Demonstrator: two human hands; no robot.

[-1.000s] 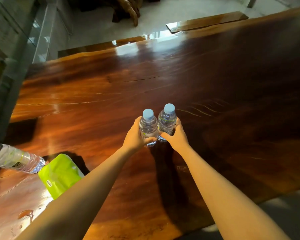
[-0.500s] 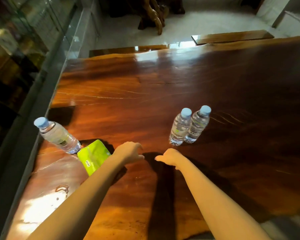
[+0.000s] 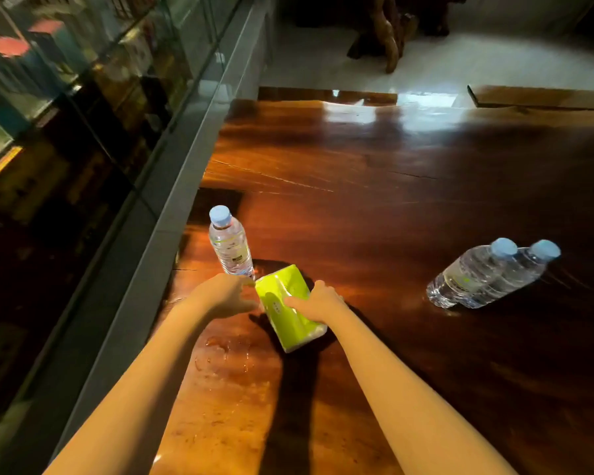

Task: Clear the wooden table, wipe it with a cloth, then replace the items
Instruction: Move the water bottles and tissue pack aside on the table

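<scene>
Arms fwd. R hand [image 3: 318, 303] gripping green pack [image 3: 295, 332]; L hand [image 3: 225, 294] beside, grip unclear. Pack x1; bottles x3: lone bottle [image 3: 230, 243] past L hand, bottle pair [image 3: 487, 275] off right.

tissue pack [image 3: 290, 305]: lime green | bottle caps [image 3: 220, 214]: pale blue | table [image 3: 391, 207]: red-brown

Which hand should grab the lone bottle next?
Left. The left hand sits right beside the base of the bottle, while the right hand holds the pack, farther from it.
</scene>
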